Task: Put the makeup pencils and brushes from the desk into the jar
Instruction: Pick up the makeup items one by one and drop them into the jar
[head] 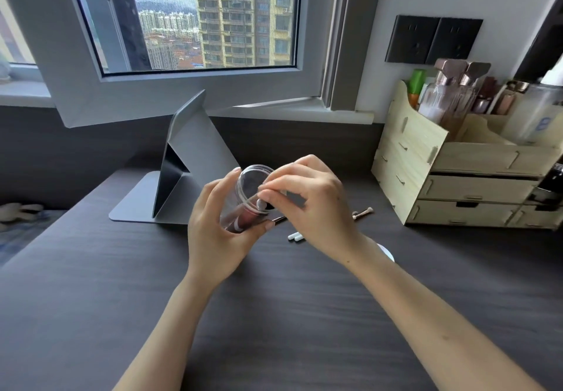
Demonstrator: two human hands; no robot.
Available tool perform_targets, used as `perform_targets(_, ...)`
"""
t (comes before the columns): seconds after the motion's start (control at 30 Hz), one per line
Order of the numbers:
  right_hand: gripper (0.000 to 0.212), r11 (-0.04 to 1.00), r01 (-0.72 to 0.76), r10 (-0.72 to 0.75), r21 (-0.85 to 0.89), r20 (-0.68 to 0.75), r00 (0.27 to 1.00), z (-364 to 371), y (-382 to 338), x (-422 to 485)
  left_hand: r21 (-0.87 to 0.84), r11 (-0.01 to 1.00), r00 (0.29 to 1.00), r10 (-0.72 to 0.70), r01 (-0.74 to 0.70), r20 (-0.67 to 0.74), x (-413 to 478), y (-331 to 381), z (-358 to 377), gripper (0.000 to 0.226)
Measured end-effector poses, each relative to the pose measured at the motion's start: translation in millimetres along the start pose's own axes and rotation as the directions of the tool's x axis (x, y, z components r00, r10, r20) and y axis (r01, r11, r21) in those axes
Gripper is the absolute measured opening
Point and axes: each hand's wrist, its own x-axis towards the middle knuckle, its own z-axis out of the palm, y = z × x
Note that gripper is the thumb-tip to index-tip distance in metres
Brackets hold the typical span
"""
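My left hand [213, 223] grips a clear plastic jar [246, 191], tilted with its mouth towards the right. Reddish-brown makeup items lie inside it. My right hand [310, 205] is at the jar's mouth, fingertips pinched on a slim item that reaches into the jar; what it is cannot be told. On the dark desk behind my hands lie two white pencils [296, 236], a rose-gold brush [362, 213] and a thin dark pencil [278, 219], all partly hidden by my right hand.
A grey folding stand [182, 177] sits behind the jar. A wooden drawer organiser [457, 183] with bottles stands at the right. A white round object [387, 253] peeks out behind my right forearm. A window is ahead.
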Motion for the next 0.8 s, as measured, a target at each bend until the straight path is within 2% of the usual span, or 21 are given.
perform_targets(0.07,0.014,0.998,-0.007,0.007,0.060,-0.013,1.000,-1.6,3.0,-0.9,-0.025,0.999,0.999,-0.027,0.026,-0.029,0.5,-0.6,-0.9,0.079)
perform_targets(0.13,0.018,0.983,-0.130,0.141,0.132,-0.079,0.987,-8.6,13.8,-3.4,-0.050,0.998,0.997,-0.052,0.049,-0.058,0.9,-1.5,-1.8,0.080)
perform_targets(0.17,0.019,0.975,-0.195,0.203,0.103,-0.079,0.976,-12.9,23.7,-6.5,-0.055,0.997,0.996,-0.059,0.056,-0.066,1.3,-1.8,-2.3,0.080)
perform_targets(0.2,0.018,0.967,-0.253,0.253,0.007,-0.025,0.967,-17.3,38.4,-11.0,-0.055,0.997,0.996,-0.063,0.059,-0.070,1.6,-1.3,-2.6,0.081)
perform_targets(0.23,0.018,0.944,-0.293,0.308,-0.149,0.087,0.947,-21.2,55.7,-17.3,-0.053,0.997,0.996,-0.062,0.059,-0.071,1.8,-0.9,-2.8,0.081)
perform_targets(0.3,0.021,0.849,-0.248,0.435,-0.466,0.352,0.829,-26.7,87.2,-32.7,-0.049,0.997,0.996,-0.054,0.051,-0.066,1.1,0.3,-2.2,0.081)
perform_targets(0.33,0.024,0.819,-0.184,0.469,-0.543,0.451,0.759,-27.9,99.6,-41.3,-0.046,0.998,0.997,-0.052,0.049,-0.061,0.5,1.1,-1.6,0.081)
perform_targets(0.4,0.029,0.824,-0.116,0.476,-0.555,0.565,0.674,-26.3,117.2,-56.5,-0.040,0.998,0.998,-0.048,0.046,-0.047,-0.4,2.7,-0.8,0.081)
perform_targets(0.53,0.034,0.825,-0.070,0.454,-0.560,0.585,0.672,-17.7,132.5,-65.3,-0.040,0.999,0.999,-0.029,0.028,-0.019,-2.6,5.1,0.4,0.081)
perform_targets(0.63,0.029,0.842,-0.103,0.458,-0.529,0.601,0.654,-10.7,138.4,-57.1,-0.034,0.999,1.000,-0.009,0.009,0.000,-3.7,5.6,1.9,0.083)
perform_targets(0.8,0.015,0.873,-0.195,0.472,-0.446,0.676,0.566,-5.4,146.6,-41.9,0.027,0.999,0.998,0.032,-0.034,0.048,-3.8,5.3,3.9,0.083)
